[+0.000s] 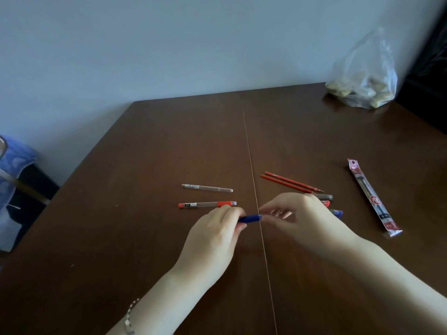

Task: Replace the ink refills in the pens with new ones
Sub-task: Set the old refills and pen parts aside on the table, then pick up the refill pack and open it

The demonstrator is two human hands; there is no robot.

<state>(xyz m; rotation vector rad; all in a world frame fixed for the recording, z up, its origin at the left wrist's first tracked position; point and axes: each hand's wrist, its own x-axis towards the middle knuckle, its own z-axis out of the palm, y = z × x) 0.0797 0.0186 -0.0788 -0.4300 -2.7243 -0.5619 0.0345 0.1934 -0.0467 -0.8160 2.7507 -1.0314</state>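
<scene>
My left hand (215,234) and my right hand (300,213) both grip a blue pen (250,218) held level just above the brown table (169,146); only its blue grip section shows between the fingers. A red pen (207,204) and a clear grey pen (207,188) lie just beyond my left hand. Two loose red refills (291,182) lie beyond my right hand. Black, red and blue pen caps (326,197) peek out behind my right hand.
A long red refill packet (373,197) lies at the right. A clear plastic bag with pale lumps (365,85) sits at the far right corner. A blue object (14,165) stands off the table's left edge by the wall.
</scene>
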